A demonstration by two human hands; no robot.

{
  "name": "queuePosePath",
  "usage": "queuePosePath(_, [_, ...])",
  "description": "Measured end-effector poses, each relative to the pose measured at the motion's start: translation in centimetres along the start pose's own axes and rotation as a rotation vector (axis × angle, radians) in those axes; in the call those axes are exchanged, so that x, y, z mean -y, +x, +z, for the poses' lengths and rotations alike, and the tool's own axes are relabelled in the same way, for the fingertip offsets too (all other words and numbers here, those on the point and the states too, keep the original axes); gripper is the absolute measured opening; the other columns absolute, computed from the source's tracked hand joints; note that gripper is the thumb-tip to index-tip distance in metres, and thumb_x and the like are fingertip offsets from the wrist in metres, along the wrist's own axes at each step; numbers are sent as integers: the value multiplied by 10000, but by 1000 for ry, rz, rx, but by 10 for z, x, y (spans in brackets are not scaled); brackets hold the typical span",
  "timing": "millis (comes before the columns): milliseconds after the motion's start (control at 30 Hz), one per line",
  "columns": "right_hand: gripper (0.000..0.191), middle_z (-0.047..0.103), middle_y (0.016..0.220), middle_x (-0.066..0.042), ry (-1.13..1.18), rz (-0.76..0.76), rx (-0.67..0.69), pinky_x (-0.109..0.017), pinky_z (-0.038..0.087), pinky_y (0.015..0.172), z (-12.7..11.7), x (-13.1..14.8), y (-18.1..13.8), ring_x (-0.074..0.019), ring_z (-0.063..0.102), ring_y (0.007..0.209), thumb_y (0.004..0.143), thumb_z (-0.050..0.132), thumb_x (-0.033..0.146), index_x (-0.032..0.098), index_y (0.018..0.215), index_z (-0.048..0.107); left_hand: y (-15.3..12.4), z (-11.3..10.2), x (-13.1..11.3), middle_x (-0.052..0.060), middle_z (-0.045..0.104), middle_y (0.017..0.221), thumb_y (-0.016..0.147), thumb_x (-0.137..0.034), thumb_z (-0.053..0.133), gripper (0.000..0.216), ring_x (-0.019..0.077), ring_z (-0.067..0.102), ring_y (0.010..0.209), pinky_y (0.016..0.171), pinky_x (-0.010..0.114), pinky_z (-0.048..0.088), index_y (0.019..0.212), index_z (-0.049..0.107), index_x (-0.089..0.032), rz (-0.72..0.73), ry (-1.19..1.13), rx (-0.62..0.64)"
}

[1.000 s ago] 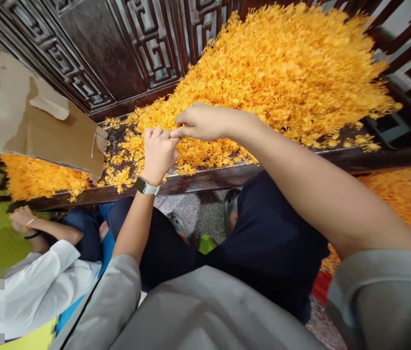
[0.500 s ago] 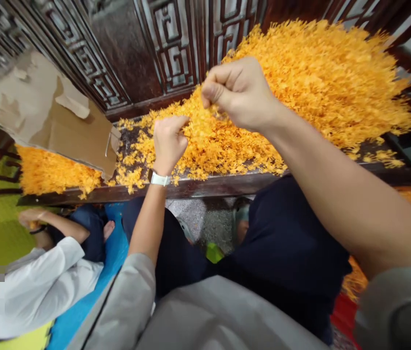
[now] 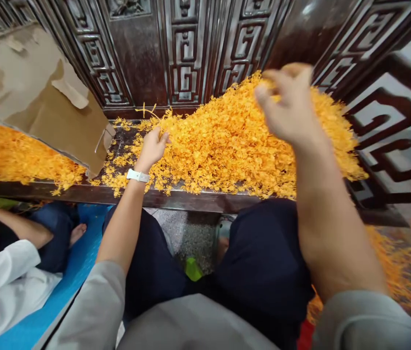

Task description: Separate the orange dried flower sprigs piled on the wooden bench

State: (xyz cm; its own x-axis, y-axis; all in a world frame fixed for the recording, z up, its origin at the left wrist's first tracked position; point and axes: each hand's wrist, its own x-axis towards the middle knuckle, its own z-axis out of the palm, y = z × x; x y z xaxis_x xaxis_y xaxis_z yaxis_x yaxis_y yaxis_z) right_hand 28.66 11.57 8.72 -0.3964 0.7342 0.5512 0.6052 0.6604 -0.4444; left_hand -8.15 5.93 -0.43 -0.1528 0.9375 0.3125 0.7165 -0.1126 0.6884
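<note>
A long heap of small orange-yellow flowers (image 3: 223,141) lies on a dark wooden ledge (image 3: 205,200). My left hand (image 3: 152,148), with a white watch band (image 3: 138,175) at its wrist, is at the heap's left end. Its fingers are closed, and a thin yellow flower stem (image 3: 147,111) sticks up just beyond the fingertips and appears to be held by them. Over the right part of the heap hovers my right hand (image 3: 287,99), blurred by motion. Its fingers are bent with the thumb apart from them, and nothing shows between them.
A torn cardboard box (image 3: 70,116) stands on the ledge to the left, with more orange flowers (image 3: 26,153) beside it. Carved dark wood panels (image 3: 140,63) rise behind. A person in a white sleeve (image 3: 12,267) sits at lower left on a blue mat (image 3: 70,272).
My right hand has moved right and its thumb has come away from the fingers. The left hand sits lower and further left, and a flower stem now shows beyond it. The view has shifted.
</note>
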Motion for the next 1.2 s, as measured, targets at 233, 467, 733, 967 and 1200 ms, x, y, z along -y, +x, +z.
queuePosePath(233, [572,737,1039,-129,104,-135,175,-432,562,945,70,59,-17,-257,693,980,1092,449,620,182,1390,663,-21,23,-41,141,755,992,1063,-213,516,194,284,693,951,916,446,488,1024,704,-186,149,368,-13])
queuePosePath(467, [502,783,1022,-119,130,-573,611,-333,490,769,83,135,-51,-243,696,852,1033,633,559,225,1396,731,-36,55,-69,177,757,1137,1031,-105,500,251,339,665,1108,969,478,434,1152,718,-132,260,696,123])
queuePosePath(733, [494,654,709,12,254,-413,402,-274,422,627,68,119,-45,-129,526,569,1050,612,499,225,1456,678,-52,49,-67,166,748,1192,1072,-195,518,243,313,618,1187,1040,453,399,1166,731,-127,239,638,170])
queuePosePath(967, [361,648,665,-9,148,-308,265,-333,449,631,59,97,-34,-168,557,550,1041,607,499,241,1226,779,-51,43,-69,164,761,1161,1059,-73,449,312,294,657,1162,1046,436,418,1164,738,-120,182,581,139])
queuePosePath(1200, [591,737,1020,-112,220,77,229,-333,478,715,82,48,-18,-153,607,712,925,712,664,154,1224,692,-41,32,-56,192,673,1155,1093,-324,490,291,303,676,1005,884,406,496,1179,694,-135,190,397,32])
